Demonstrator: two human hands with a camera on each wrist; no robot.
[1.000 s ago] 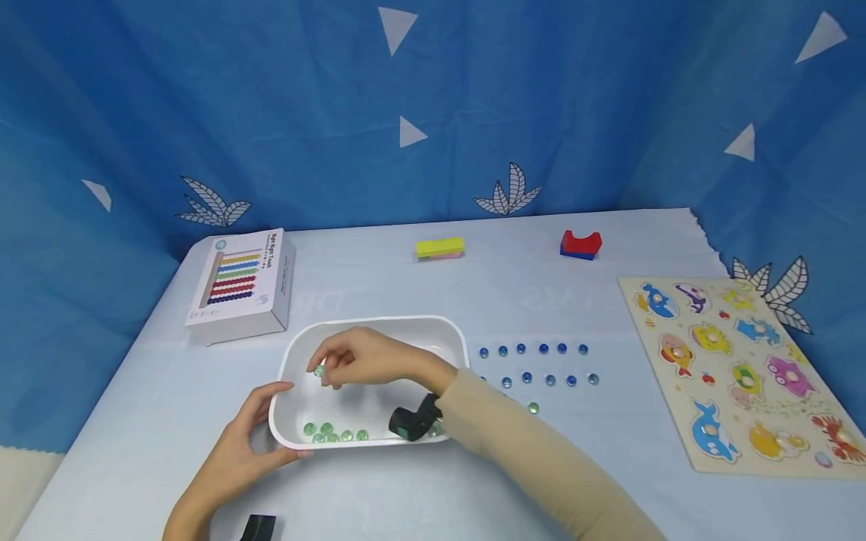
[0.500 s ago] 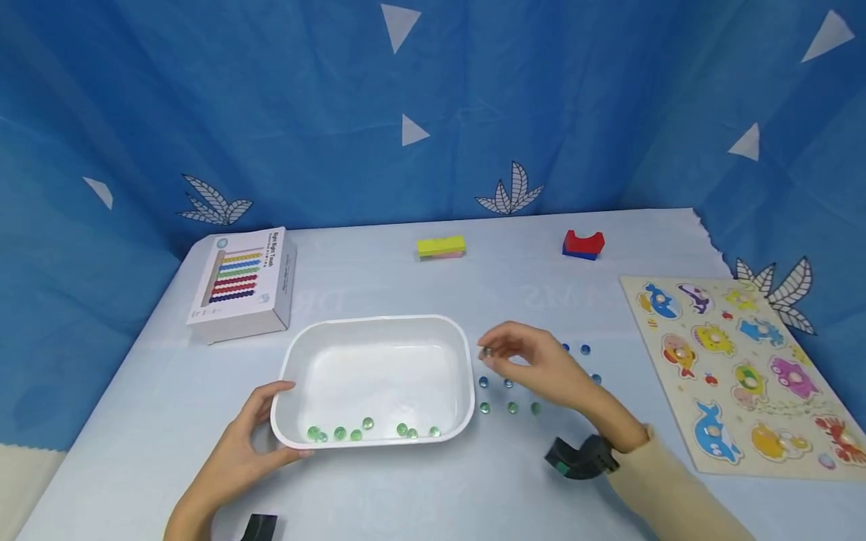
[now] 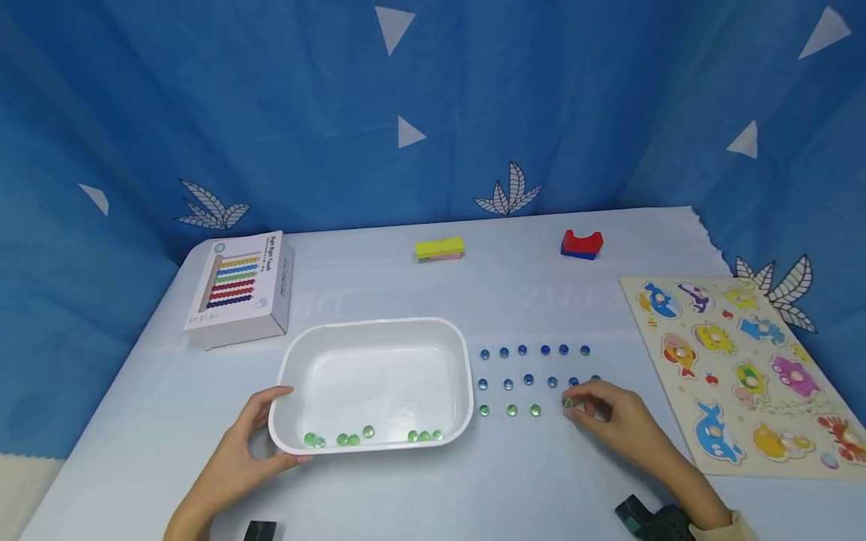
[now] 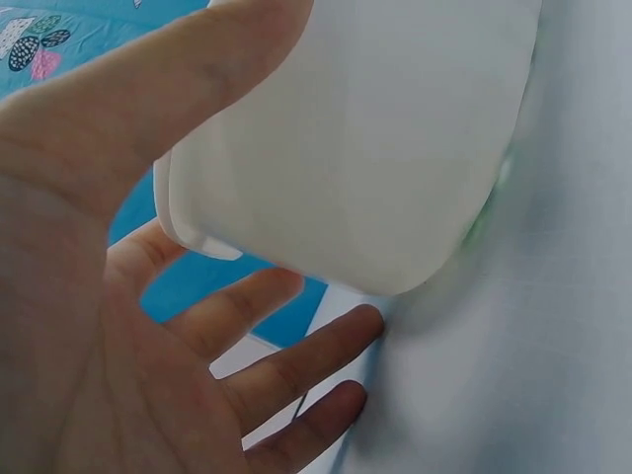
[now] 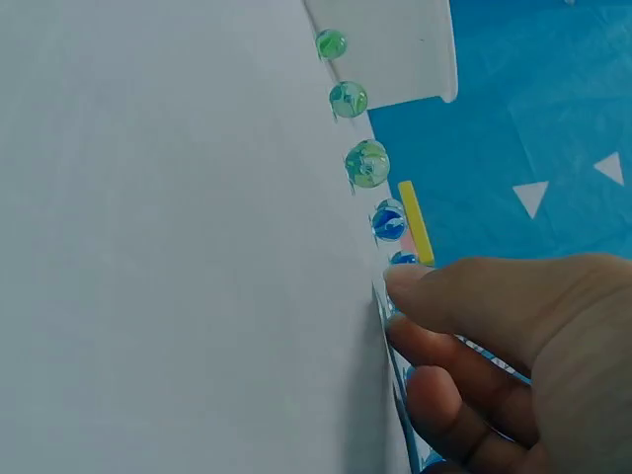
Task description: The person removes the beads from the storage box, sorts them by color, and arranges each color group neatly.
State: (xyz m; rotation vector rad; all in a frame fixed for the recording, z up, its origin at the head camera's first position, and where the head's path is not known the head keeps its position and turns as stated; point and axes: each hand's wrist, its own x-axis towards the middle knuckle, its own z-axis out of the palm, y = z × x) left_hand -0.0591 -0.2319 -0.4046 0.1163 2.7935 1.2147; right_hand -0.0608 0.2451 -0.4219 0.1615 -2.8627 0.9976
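Observation:
My left hand (image 3: 237, 443) holds the left end of a white plastic tray (image 3: 372, 324), thumb on the near side and a finger on the left rim. In the left wrist view, the thumb lies against the tray's outer wall (image 4: 365, 128). Several green glass marbles (image 3: 342, 439) lie along the tray's near side. Right of the tray, my right hand (image 3: 625, 424) pinches a green marble (image 3: 567, 403) between thumb and fingertips, at the right end of a row of three green marbles (image 3: 512, 410). Behind these stand two rows of blue marbles (image 3: 522, 350).
A boxed bead toy (image 3: 240, 289) stands at the back left. Yellow and pink blocks (image 3: 440, 248) lie at the back, with red and blue blocks (image 3: 581, 244) farther right. A wooden sea-animal puzzle board (image 3: 737, 376) lies at the right. A blue curtain (image 3: 304, 113) hangs behind the table.
My right hand has moved from inside the tray to the right, past the marble rows, and now holds a green marble at the front row's end. My left hand stays on the tray.

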